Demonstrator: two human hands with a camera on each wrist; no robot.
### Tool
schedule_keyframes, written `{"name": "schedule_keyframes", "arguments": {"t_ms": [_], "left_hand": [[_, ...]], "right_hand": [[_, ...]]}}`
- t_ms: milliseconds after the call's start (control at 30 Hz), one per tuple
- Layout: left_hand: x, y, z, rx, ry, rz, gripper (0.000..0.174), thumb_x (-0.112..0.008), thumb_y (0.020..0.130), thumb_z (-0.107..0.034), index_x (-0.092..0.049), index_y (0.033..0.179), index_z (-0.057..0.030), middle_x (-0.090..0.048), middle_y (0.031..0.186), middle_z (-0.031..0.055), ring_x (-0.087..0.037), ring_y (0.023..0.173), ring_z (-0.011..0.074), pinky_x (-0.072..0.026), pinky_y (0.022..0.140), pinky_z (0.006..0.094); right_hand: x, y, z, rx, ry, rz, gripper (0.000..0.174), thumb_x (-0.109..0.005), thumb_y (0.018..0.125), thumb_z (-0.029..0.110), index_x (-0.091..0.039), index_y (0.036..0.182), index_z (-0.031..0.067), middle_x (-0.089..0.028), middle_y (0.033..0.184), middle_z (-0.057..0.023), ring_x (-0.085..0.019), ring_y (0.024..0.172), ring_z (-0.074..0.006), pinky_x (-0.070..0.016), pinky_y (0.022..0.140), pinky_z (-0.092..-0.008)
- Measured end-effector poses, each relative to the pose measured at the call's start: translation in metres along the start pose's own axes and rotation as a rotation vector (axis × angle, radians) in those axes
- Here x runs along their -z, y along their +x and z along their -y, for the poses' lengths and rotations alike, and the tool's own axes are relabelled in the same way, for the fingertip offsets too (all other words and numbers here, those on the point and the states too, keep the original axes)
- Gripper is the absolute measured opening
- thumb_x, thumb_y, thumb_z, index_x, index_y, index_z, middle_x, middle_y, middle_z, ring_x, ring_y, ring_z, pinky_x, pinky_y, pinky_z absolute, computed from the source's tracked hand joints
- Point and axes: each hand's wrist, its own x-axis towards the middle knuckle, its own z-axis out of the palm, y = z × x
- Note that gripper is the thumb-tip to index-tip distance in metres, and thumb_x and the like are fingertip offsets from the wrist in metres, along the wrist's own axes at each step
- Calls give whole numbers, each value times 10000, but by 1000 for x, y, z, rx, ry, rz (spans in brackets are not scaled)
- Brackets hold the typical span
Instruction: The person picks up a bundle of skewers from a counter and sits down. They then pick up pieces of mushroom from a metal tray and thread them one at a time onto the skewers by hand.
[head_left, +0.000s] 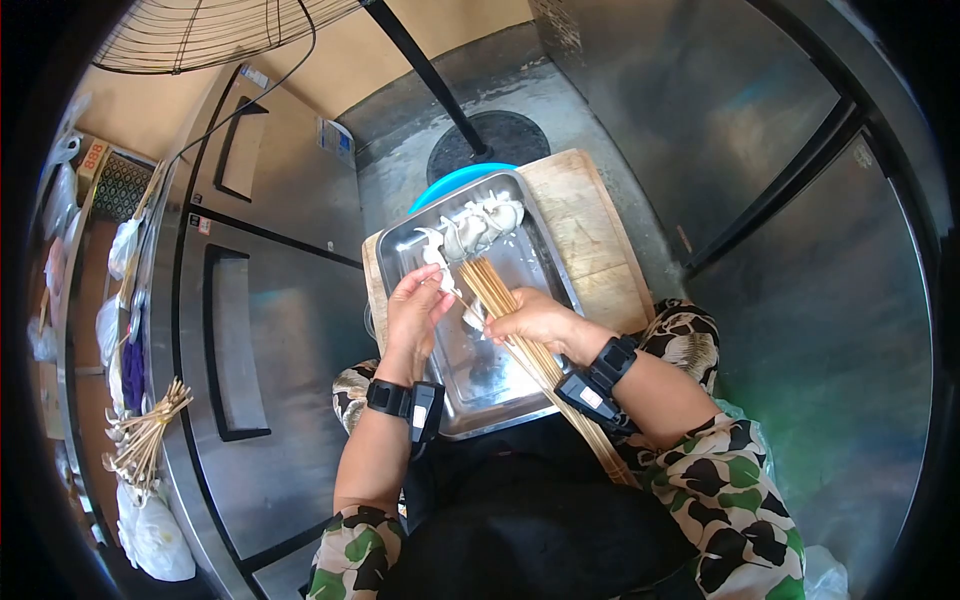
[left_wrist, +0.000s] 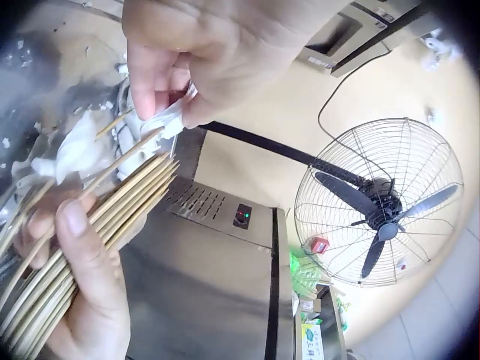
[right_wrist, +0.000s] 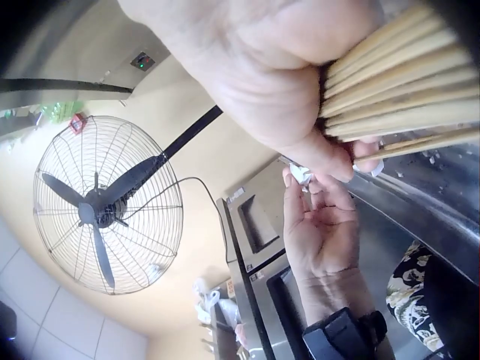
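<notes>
A bundle of bamboo skewers (head_left: 545, 368) slants across the metal tray (head_left: 480, 385), and my right hand (head_left: 548, 324) grips it. One skewer (left_wrist: 112, 161) stands apart from the bundle, its tip at a soft white strip of food (left_wrist: 169, 117). Thumb and fingertips of my left hand (head_left: 410, 312) pinch that strip over the tray. A white piece (left_wrist: 79, 146) hangs near the right fingers in the left wrist view. More pale white food pieces (head_left: 482, 226) lie heaped at the tray's far end. In the right wrist view, the palm hides part of the skewers.
Beneath the tray is a wooden board (head_left: 590, 225), with a blue basin rim (head_left: 462, 180) behind. A standing fan's round base (head_left: 515, 132) is beyond it. Steel cabinets (head_left: 285, 330) flank both sides. Bags and a bunch of sticks (head_left: 148, 430) hang at left.
</notes>
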Motion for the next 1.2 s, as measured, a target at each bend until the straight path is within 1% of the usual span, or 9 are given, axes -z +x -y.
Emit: {"name": "schedule_keyframes", "arguments": {"t_ms": [100, 300, 500, 600, 733, 800, 1000, 1133, 1200], "left_hand": [[-3, -3, -5, 28, -54, -19, 142, -616, 829, -93, -588, 966, -69, -592, 853, 5, -548, 690, 89, -511, 638, 226], [-2, -4, -7, 106, 10, -33, 139, -620, 828, -104, -587, 961, -76, -601, 848, -11, -559, 692, 77, -503, 634, 206], [2, -7, -3, 177, 35, 20, 162, -602, 847, -133, -588, 1003, -89, -610, 877, -20, -575, 727, 75, -495, 654, 192], [-5, -15, -2, 224, 54, 28, 166, -622, 831, -116, -583, 987, -76, -604, 846, -10, -563, 694, 68, -495, 615, 186], [-6, -21, -3, 242, 47, 49, 163, -610, 841, -124, -588, 995, -75, -612, 866, -7, -571, 705, 60, -490, 614, 172], [-7, -28, 0, 266, 64, 107, 165, -592, 854, -130, -584, 1012, -81, -615, 896, -6, -585, 732, 58, -490, 624, 169], [-13, -37, 6, 295, 79, 84, 159, -592, 853, -126, -587, 1007, -88, -612, 893, -14, -572, 712, 57, -486, 620, 169], [-6, -27, 25, 289, 57, 55, 153, -599, 848, -131, -587, 996, -94, -606, 880, -17, -563, 714, 60, -482, 626, 172], [-4, -21, 35, 315, 28, 52, 155, -601, 846, -135, -584, 996, -98, -602, 878, -15, -561, 730, 62, -478, 622, 171]], "right_hand": [[-2, -1, 1, 0, 6, 3, 113, -651, 706, 20, -582, 795, 5, -590, 675, -52, -552, 576, -106, -438, 529, -221], [-3, -6, 5, 22, -17, 0, 110, -650, 710, 22, -579, 792, 3, -584, 671, -49, -546, 573, -103, -433, 525, -221], [-6, -8, 6, 17, -57, -21, 105, -645, 711, 16, -578, 791, 1, -583, 671, -49, -544, 573, -103, -432, 525, -222], [-4, -4, 1, 27, -57, -26, 105, -645, 711, 14, -579, 791, -1, -587, 675, -51, -547, 575, -104, -433, 526, -223], [-6, -5, 3, 41, -36, -20, 109, -649, 710, 17, -584, 796, 0, -592, 677, -52, -549, 570, -101, -436, 524, -224], [-7, -8, 7, 41, -21, -38, 107, -651, 710, 19, -588, 796, 8, -592, 677, -48, -548, 568, -97, -437, 522, -223], [-4, -5, 4, 29, -85, -44, 103, -639, 699, 12, -598, 793, 2, -585, 666, -48, -549, 571, -111, -436, 513, -239], [2, -2, 2, 102, -188, -79, 103, -619, 699, 14, -601, 798, -6, -581, 657, -51, -547, 569, -120, -427, 505, -245], [6, 0, 1, 88, -132, -71, 98, -612, 709, 13, -602, 804, -9, -587, 662, -57, -553, 570, -126, -438, 512, -248]]}}
